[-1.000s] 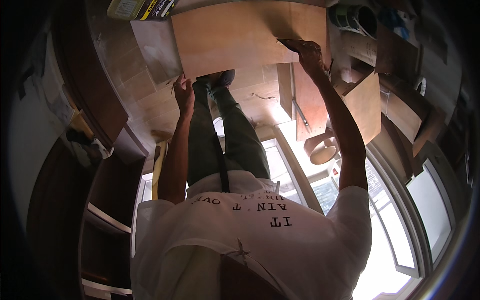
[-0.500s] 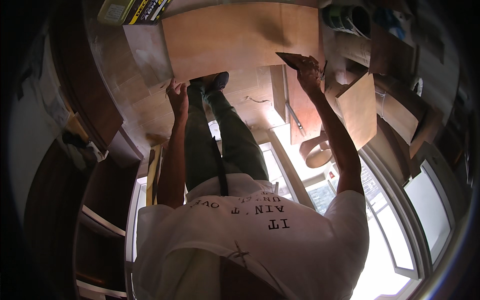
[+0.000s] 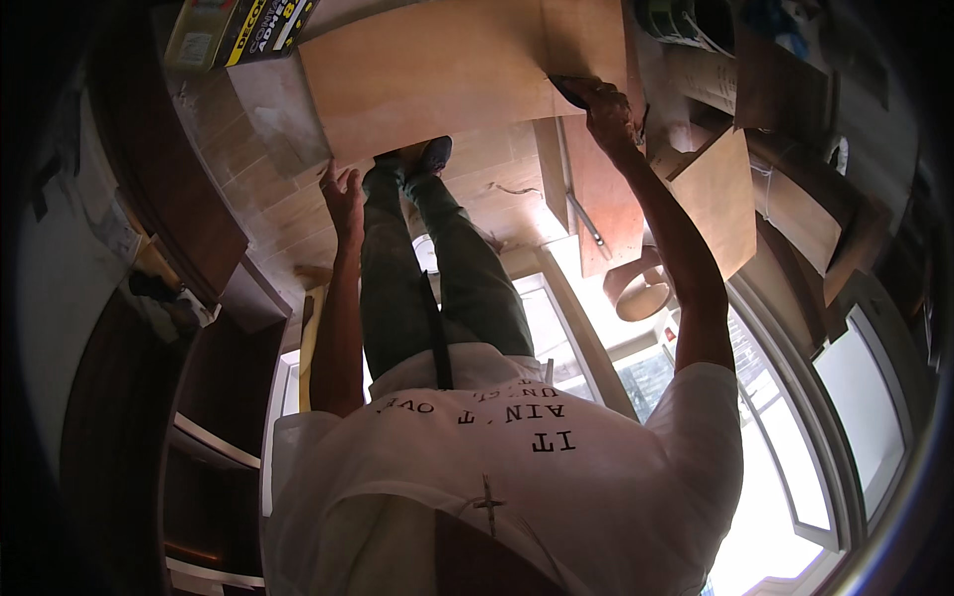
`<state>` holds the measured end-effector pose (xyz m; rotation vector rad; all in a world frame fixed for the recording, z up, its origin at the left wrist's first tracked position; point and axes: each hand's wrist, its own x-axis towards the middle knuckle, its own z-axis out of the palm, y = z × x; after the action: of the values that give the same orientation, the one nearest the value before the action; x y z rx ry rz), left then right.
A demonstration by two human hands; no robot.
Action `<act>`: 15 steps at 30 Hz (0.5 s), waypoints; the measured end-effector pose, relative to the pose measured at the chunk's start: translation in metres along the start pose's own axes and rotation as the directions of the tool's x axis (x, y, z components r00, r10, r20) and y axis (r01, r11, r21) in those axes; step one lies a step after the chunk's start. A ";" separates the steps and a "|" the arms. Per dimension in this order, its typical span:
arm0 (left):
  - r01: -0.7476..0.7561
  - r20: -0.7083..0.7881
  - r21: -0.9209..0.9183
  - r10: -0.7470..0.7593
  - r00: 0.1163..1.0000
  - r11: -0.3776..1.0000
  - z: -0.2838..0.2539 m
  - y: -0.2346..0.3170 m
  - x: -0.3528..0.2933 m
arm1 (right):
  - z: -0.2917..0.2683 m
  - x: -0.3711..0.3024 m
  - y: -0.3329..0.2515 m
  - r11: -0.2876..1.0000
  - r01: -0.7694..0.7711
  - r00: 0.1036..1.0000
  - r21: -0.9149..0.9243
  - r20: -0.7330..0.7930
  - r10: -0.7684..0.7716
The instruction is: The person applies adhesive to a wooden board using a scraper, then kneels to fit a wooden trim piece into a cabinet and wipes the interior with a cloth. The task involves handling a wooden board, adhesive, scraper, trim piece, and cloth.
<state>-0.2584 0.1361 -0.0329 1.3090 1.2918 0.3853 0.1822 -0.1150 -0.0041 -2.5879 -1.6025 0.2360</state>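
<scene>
A flat, light-brown wooden panel (image 3: pixel 427 74) lies across the far middle, in front of my feet. My right hand (image 3: pixel 609 114) is closed around a dark, flat scraper-like spreader (image 3: pixel 568 91). Its blade is at the right part of the panel, close to a dark shadow; whether it touches the wood I cannot tell. By the panel's near left corner is my left hand (image 3: pixel 344 194), index finger stretched toward the corner and thumb apart. Nothing shows between those fingers.
A yellow-and-black tin (image 3: pixel 234 35) stands at the far left. At the far right is a dark bucket (image 3: pixel 686 22). Loose boards (image 3: pixel 717 204) and a roll of brown tape (image 3: pixel 641 288) lie on the right. Dark cabinet shelving (image 3: pixel 214 427) is at the left, windows at the right.
My right hand has moved the spreader farther over the panel, nearer its shadow. My left index finger has straightened at the corner. The whole view has shifted slightly.
</scene>
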 end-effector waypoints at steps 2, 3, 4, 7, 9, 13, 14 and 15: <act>0.009 -0.015 0.018 -0.009 1.000 1.000 0.004 -0.001 -0.001 | -0.006 -0.009 -0.017 1.000 0.013 0.998 0.023 0.064 -0.014; 0.018 -0.011 0.019 -0.017 1.000 1.000 0.009 0.007 -0.002 | -0.010 -0.018 -0.022 0.997 0.020 0.998 0.079 0.053 -0.024; 0.031 -0.021 0.012 -0.030 0.999 0.999 0.006 0.008 -0.004 | -0.021 -0.022 -0.036 0.992 0.023 0.995 0.124 0.096 -0.035; 0.054 -0.009 0.014 -0.054 0.999 0.998 0.004 0.009 -0.004 | -0.014 -0.041 -0.035 0.991 0.072 0.980 0.114 0.179 -0.092; 0.041 -0.021 0.019 -0.040 0.999 0.999 0.001 0.005 -0.006 | -0.021 -0.036 -0.016 0.983 0.136 0.976 0.120 0.152 -0.153; 0.043 0.038 0.034 -0.044 0.998 0.999 -0.001 0.016 -0.005 | -0.041 -0.007 0.001 0.990 -0.090 0.995 0.105 0.039 0.087; 0.062 0.046 0.016 -0.063 0.997 0.998 -0.001 0.017 -0.007 | -0.026 -0.014 0.014 0.998 -0.057 0.998 0.029 0.039 0.056; 0.076 0.043 -0.006 -0.075 0.996 0.997 -0.002 0.017 -0.005 | -0.021 -0.010 0.014 0.999 -0.016 0.999 -0.044 0.040 0.018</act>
<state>-0.2547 0.1382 -0.0153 1.2518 1.2988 0.3075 0.1942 -0.1302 0.0152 -2.6472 -1.6174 0.2589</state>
